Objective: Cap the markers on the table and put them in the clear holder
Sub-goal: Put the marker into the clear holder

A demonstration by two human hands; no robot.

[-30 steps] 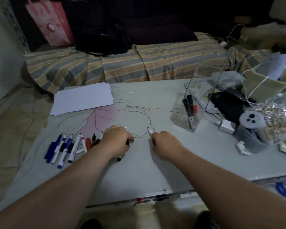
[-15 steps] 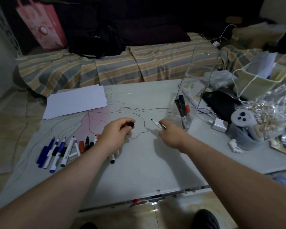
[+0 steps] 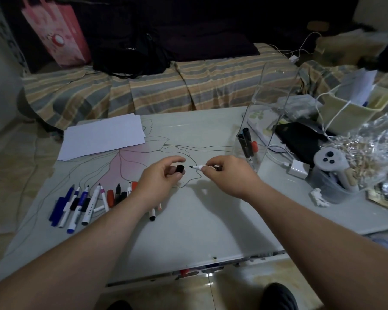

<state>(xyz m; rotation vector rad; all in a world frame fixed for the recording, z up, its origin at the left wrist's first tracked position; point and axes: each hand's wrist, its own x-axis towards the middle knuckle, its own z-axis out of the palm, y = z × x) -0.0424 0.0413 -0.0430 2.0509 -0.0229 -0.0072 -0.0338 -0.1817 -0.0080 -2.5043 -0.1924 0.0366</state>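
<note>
**Colours and patterns on a dim desk**

A pale grey-green desk (image 3: 188, 231) fills the centre of the frame, printed with thin dark flowing outlines and a soft pink patch left of centre. White paper sheets (image 3: 103, 136) lie at upper left of it. At lower left, a row of markers (image 3: 85, 202) shows blue, white, black, red and pink barrels and caps. At centre, a black cap (image 3: 180, 169) faces a white marker (image 3: 205, 168) with a black tip. The clear holder (image 3: 270, 121), right of centre, contains black-capped markers and one orange-red cap. Behind, a bed cover (image 3: 157, 88) is striped orange, grey and tan. A pink bag (image 3: 54, 32) stands at upper left.
</note>
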